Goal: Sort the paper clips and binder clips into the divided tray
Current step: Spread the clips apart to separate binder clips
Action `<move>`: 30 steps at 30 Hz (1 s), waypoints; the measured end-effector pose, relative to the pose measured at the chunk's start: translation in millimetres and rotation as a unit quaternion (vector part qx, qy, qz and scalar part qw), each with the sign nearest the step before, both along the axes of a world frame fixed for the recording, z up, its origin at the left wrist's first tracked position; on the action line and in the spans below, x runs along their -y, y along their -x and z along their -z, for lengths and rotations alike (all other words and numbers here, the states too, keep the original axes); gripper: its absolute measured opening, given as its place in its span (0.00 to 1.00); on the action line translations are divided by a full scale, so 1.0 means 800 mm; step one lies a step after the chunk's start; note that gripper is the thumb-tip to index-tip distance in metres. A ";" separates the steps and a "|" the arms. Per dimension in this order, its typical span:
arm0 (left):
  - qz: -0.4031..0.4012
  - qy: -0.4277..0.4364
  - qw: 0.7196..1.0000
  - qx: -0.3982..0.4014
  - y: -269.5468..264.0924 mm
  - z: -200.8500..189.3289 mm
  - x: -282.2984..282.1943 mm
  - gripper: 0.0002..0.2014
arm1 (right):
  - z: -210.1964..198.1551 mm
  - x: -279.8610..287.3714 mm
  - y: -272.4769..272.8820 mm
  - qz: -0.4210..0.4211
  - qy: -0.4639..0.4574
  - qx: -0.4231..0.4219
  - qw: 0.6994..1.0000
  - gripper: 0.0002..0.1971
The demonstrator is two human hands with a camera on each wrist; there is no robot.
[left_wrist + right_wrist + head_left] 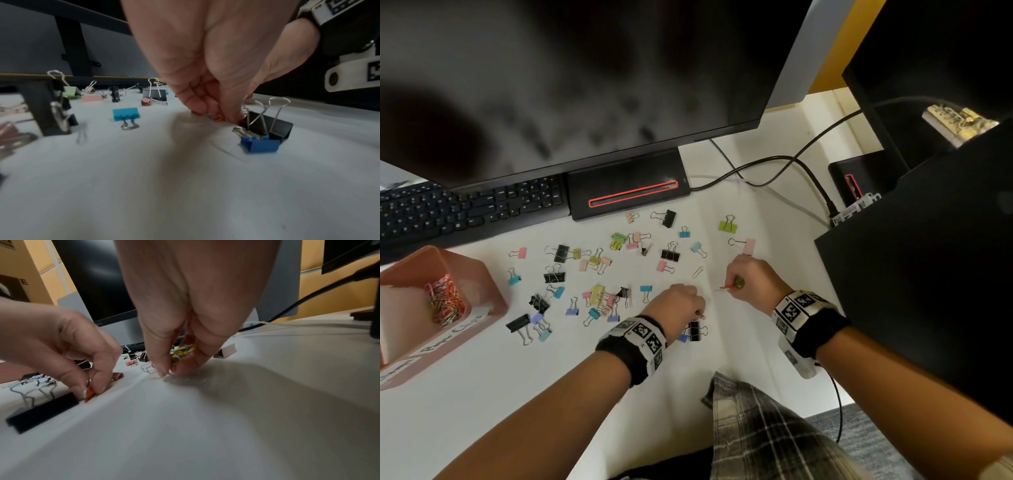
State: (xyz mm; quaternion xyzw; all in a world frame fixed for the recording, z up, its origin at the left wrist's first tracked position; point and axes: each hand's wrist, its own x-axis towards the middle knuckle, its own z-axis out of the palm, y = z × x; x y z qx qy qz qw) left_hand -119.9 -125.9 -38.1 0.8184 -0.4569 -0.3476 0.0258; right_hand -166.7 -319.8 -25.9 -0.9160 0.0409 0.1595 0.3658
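Observation:
Many coloured and black binder clips (599, 274) lie scattered over the white desk. My left hand (681, 303) pinches an orange paper clip (218, 117) against the desk, right beside a black binder clip (269, 125) and a blue binder clip (260, 144). My right hand (748, 279) holds a small bunch of yellow and green paper clips (183, 352) in curled fingers, its fingertips down on the desk at another paper clip (148, 369). A loose pale paper clip (698, 271) lies between the hands. The pink divided tray (493, 294) at the left holds several paper clips (443, 303).
A monitor (585, 85) on a black stand base (626, 185) and a keyboard (465, 209) stand behind the clips. Black cables (774, 168) cross the desk at the back right. A dark box (928, 267) rises close to my right wrist.

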 end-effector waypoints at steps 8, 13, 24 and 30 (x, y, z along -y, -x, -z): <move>-0.124 0.139 0.982 0.038 0.000 -0.003 -0.034 0.01 | -0.003 -0.034 -0.049 -0.120 -0.003 0.037 0.992 0.04; -0.102 0.117 0.987 0.040 -0.005 0.004 -0.046 0.09 | -0.007 -0.042 -0.068 -0.172 0.094 -0.008 0.981 0.05; -0.082 0.024 0.995 0.054 -0.005 0.008 -0.046 0.13 | -0.013 -0.055 -0.064 -0.150 0.118 -0.105 0.976 0.07; -0.084 0.093 0.990 0.069 0.003 0.008 -0.053 0.09 | -0.007 -0.054 -0.048 -0.093 0.071 -0.094 0.989 0.07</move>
